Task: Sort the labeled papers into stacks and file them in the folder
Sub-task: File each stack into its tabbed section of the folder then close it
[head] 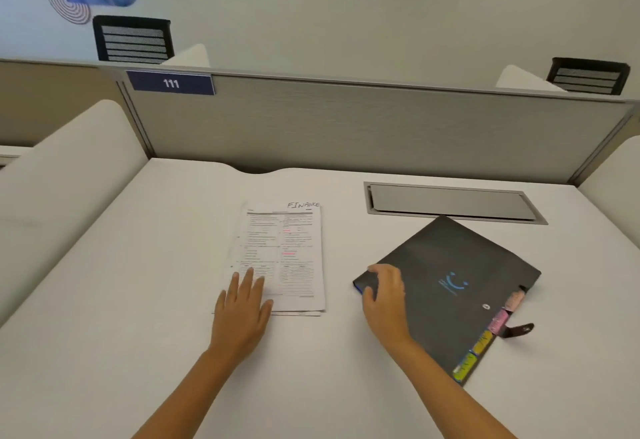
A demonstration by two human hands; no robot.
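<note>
left hand [242,310] lies flat, released, on the paper stack's [287,255] near-left corner; right hand [386,294] grasps the dark folder's [460,286] left corner, right of the stack; bare table [104,300] left.

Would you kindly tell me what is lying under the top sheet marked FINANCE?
More paper: edges of lower sheets peek out beneath the top sheet along its left side and near edge. Their labels and count are covered. The left hand rests flat on the near left corner.
</note>
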